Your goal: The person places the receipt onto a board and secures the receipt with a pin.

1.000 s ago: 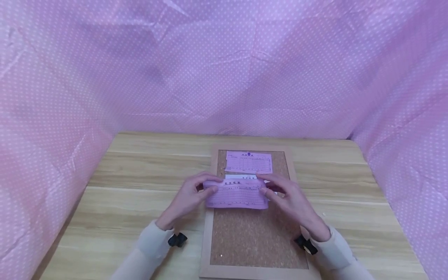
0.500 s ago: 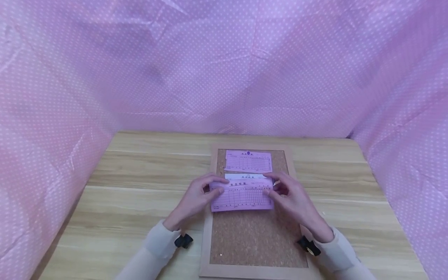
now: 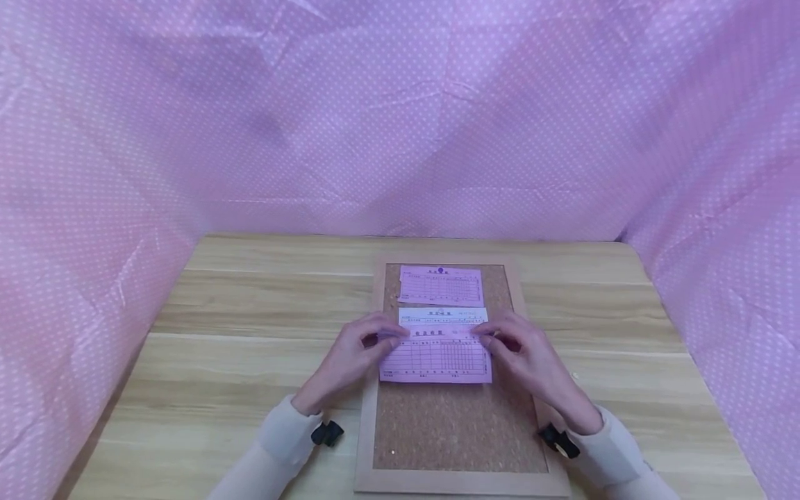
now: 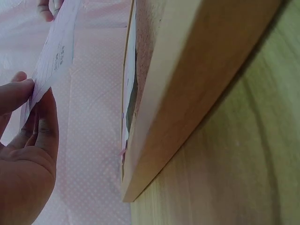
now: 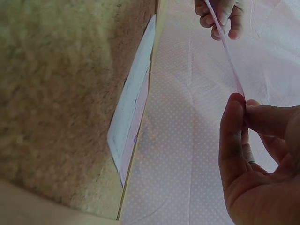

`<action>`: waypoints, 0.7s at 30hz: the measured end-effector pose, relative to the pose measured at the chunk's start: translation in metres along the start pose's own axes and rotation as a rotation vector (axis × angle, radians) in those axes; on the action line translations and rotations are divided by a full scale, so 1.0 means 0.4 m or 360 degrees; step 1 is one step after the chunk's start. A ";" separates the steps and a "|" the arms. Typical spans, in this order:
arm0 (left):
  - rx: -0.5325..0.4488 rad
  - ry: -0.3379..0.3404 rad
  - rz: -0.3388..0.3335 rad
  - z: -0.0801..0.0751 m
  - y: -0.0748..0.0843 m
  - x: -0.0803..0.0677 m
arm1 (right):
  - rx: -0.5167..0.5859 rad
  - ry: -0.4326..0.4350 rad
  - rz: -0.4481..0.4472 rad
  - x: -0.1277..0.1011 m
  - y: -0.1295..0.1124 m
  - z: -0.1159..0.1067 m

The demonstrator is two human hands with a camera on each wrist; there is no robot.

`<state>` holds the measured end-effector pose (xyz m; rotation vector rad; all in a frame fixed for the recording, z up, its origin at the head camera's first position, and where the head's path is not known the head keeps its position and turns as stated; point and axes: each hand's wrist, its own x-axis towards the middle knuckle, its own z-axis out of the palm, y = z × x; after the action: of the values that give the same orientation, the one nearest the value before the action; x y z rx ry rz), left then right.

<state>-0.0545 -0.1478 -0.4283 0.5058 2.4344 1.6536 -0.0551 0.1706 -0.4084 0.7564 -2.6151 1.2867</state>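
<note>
Here the slip (image 3: 435,354), a pink printed form, runs its long axis from 9 to 3 o'clock across the corkboard (image 3: 459,430), its header edge toward 12 and its printed face up. It sits over the middle of the board, just at 6 o'clock of a second form (image 3: 440,285) that lies flat near the board's top.

The left hand (image 3: 350,361) pinches the slip's 9 o'clock end, thumb on top and fingers curled beneath; the left wrist view shows the paper's edge caught between thumb and forefinger, lifted clear of the board's wooden frame (image 4: 187,93). The right hand (image 3: 531,361) pinches the 3 o'clock end the same way, and the right wrist view shows the slip (image 5: 225,51) edge-on, stretched between the two hands with the cork well behind it. So both hands are clamped on the slip, one at each short end, apart by its length.

The board lies on the worktop (image 3: 250,312), long axis 12 to 6.
</note>
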 end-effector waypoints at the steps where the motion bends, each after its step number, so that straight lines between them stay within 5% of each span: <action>1: 0.0007 0.0000 0.0007 0.000 -0.001 -0.001 | -0.0011 0.0001 -0.0001 -0.003 0.001 0.000; 15: 0.0128 -0.0048 -0.0043 0.011 -0.009 -0.008 | -0.0108 -0.0188 0.0197 -0.032 0.011 -0.006; 21: 0.0158 -0.0117 -0.0081 0.018 -0.013 -0.006 | -0.0103 -0.0244 0.0172 -0.040 0.022 -0.005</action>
<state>-0.0508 -0.1441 -0.4362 0.5043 2.4636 1.4739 -0.0456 0.1828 -0.4187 0.7402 -2.8404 1.2085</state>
